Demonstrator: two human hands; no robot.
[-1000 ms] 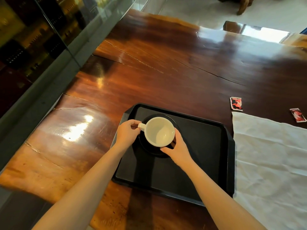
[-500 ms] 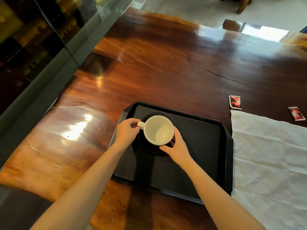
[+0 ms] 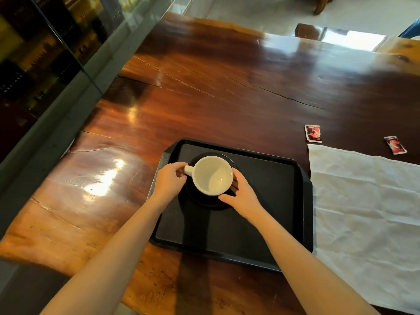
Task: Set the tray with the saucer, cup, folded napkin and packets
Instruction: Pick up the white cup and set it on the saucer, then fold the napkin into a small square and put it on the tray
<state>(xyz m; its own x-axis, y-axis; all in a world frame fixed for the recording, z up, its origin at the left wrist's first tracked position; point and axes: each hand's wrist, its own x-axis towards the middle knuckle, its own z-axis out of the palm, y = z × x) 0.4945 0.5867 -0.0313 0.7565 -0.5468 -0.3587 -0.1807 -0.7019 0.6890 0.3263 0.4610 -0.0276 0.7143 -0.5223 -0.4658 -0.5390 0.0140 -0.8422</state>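
A black tray (image 3: 268, 201) lies on the wooden table in front of me. In its far left part sits a black saucer (image 3: 205, 202) with an empty white cup (image 3: 212, 175) standing on it, handle pointing left. My left hand (image 3: 169, 180) pinches the cup's handle. My right hand (image 3: 242, 196) rests against the cup's right side and the saucer's rim. A white napkin (image 3: 366, 212) lies spread flat to the right of the tray. Two red packets (image 3: 313, 133) (image 3: 395, 145) lie on the table just beyond the napkin.
A glass wall with a grey sill (image 3: 56, 105) runs along the table's left edge. The bare table top (image 3: 227, 87) stretches beyond the tray. A wooden bench (image 3: 341, 37) stands at the far side.
Both hands and the cup on the saucer stay almost as they were; the view has shifted only slightly.
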